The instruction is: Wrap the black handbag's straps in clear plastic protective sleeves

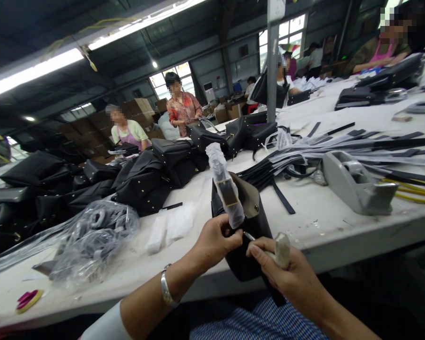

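Nearest the camera, the right hand (286, 274) is closed around a small wrapped tool whose taped end sticks up above the fist, thumb and forefinger pinching toward its thin metal tip (249, 235). Just beside it, the left hand (214, 243), a silver bangle (166, 288) on its wrist, pinches the lower end of a plastic-wrapped strap (222, 182) that rises from a small black handbag (246, 226). The bag hangs over the near edge of the white worktable (315, 212), braced between both hands above a checked lap, which seems to keep it steady and upright while the tip meets the wrapping. A tan flap with one metal stud shows on the bag's side.

On the table to the right stands one grey tape dispenser (357, 182), within easy reach of the right hand. Beyond it lies a loose sheaf of black straps (340, 151), too many and too overlapped to count. To the left lies one clear bag of grey rings (92, 231), and behind it a heap of black handbags (141, 182), their number unclear. One pink tape roll (28, 299) sits near the table's left edge. Two standing co-workers (180, 106) face the far side; others sit farther back.
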### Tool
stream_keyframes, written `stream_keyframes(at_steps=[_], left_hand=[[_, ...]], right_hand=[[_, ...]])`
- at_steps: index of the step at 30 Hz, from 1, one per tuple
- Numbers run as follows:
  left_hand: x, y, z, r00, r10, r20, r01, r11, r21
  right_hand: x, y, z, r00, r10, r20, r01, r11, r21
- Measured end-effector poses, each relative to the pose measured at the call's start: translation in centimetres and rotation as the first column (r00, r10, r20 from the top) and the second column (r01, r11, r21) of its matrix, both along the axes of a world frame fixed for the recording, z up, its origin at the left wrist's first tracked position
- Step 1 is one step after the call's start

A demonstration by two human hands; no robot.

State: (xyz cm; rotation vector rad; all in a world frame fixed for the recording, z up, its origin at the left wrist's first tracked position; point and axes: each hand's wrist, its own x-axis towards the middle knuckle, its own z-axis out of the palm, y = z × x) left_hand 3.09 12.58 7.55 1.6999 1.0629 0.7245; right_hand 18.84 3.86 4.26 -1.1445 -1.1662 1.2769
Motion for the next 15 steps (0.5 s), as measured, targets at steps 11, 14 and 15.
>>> stream_keyframes(at_steps=[11, 14, 15], left_hand=[[-1.2, -1.8, 0.5, 0.999, -0.024, -0.047, 0.032, 0.984, 0.176], [-1.1, -1.9, 0.7, 0.999, 0.037, -0.007, -0.034, 0.975, 0.218], [-1.3, -1.7, 1.0, 0.998, 0.062, 0.006, -0.061, 0.972, 0.228]], right_hand=[[6.8, 7.7, -1.3, 0.597, -0.349, 0.722, 0.135, 0.931, 0.338], [9.0, 12.5, -2.2, 0.428, -0.335, 0.839, 0.038, 0.934, 0.354], [9.6, 13.8, -2.4, 0.418, -0.329, 0.847, 0.009, 0.933, 0.359]])
